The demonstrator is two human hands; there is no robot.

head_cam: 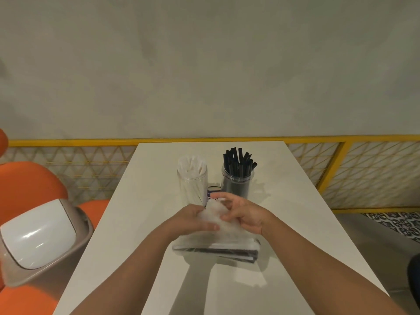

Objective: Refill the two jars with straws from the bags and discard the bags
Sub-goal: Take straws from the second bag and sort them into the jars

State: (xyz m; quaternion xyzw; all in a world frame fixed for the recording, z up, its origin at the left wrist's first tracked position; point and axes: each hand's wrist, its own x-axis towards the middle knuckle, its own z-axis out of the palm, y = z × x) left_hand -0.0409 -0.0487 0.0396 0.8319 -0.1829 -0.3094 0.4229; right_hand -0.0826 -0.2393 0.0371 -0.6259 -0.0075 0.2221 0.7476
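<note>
Two jars stand side by side toward the far edge of the table (295, 223): the left jar (192, 185) holds white straws (191, 164), and the right jar (237, 183) holds black straws (238, 158) that stick out above its rim. Just in front of them, over the middle of the table, both hands work a bunched clear bag (214, 212). The left hand (193, 218) grips the plastic with its thumb pressed across it. The right hand (245, 214) pinches the other side with curled fingers. Below the hands a flat packet (218, 250) lies on the table, with dark straws showing through it. It cannot be told whether the bunched plastic is a separate empty bag or this packet's loose end.

The step looks like gathering or opening the plastic. If the bag is empty, the person should squeeze it into a tight wad so it drops cleanly through the swing lid of the bin (38, 237), which stands off the table's left edge. If it is the packet's mouth, the hands should pull it apart evenly and keep the straws level so none spill. The jars are close, so the person should work low and toward the near edge to avoid knocking them.
</note>
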